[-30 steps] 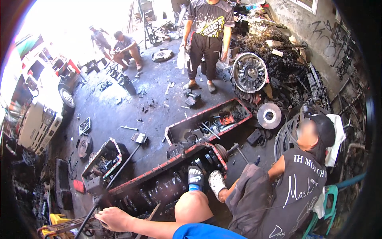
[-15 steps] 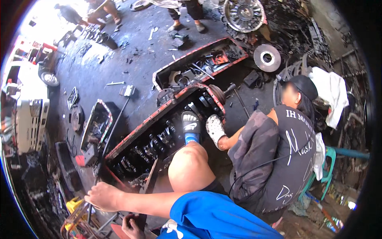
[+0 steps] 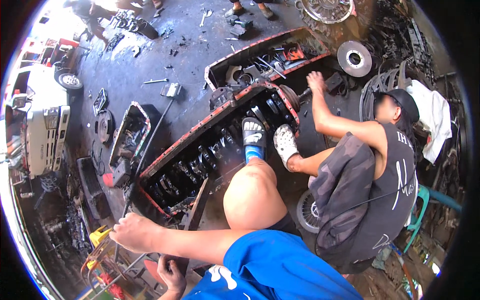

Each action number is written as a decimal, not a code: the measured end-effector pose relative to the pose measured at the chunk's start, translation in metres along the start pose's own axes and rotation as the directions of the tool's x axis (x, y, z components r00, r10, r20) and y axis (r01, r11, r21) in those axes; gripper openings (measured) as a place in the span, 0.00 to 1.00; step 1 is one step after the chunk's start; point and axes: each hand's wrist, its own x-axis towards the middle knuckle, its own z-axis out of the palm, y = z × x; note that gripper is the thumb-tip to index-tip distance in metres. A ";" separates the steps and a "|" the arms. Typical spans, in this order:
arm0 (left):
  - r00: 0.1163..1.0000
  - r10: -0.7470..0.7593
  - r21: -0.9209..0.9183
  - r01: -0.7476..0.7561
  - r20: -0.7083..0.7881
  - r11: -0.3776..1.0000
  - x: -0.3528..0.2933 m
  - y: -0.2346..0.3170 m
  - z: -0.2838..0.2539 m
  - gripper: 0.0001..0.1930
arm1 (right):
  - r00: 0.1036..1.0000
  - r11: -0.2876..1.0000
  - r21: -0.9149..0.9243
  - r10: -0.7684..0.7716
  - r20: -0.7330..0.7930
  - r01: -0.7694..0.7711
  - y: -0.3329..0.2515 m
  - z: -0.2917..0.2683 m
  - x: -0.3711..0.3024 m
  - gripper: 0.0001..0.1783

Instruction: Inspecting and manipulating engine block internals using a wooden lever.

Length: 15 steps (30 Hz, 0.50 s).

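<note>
My right hand (image 3: 134, 233), at the end of my blue-sleeved arm, is closed round a long dark metal bar (image 3: 151, 137). The bar slants away across the floor, its far end by a small grey block (image 3: 171, 90). Lower down, my left hand (image 3: 171, 274) has curled fingers; what they hold, if anything, is hidden. Beyond my hands lies a long engine block (image 3: 196, 123) with a red-edged rim and a row of dark metal parts inside. My sandalled foot (image 3: 253, 132) rests on its edge.
A co-worker (image 3: 372, 150) squats at the right, one hand (image 3: 316, 81) near the block's far end. An oil pan (image 3: 220, 66) with tools lies behind the block, a smaller pan (image 3: 145, 111) at left. A metal disc (image 3: 354, 59) and yellow frame (image 3: 100, 236) are around.
The co-worker's arm has stretched out toward the far end of the engine block. The view has shifted, so the floor things appear farther right and higher. My right hand stays on the bar.
</note>
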 end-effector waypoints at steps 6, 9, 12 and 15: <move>0.998 -0.018 -0.107 0.012 -0.055 0.994 -0.002 -0.021 0.005 0.24 | 1.000 0.999 0.052 -0.002 -0.017 0.003 0.004 0.008 0.002 0.04; 0.998 0.008 -0.040 -0.010 -0.066 0.999 -0.003 -0.020 0.006 0.24 | 0.999 0.999 0.036 -0.004 -0.039 0.006 0.006 0.010 0.000 0.04; 0.999 0.017 -0.059 -0.019 -0.041 0.998 -0.006 -0.035 0.005 0.22 | 1.000 1.000 0.018 0.003 -0.004 -0.003 0.003 0.006 -0.001 0.05; 0.997 0.031 -0.073 -0.036 -0.074 0.997 -0.010 -0.041 0.004 0.21 | 1.000 1.000 0.009 -0.010 0.018 0.010 -0.003 0.008 0.000 0.05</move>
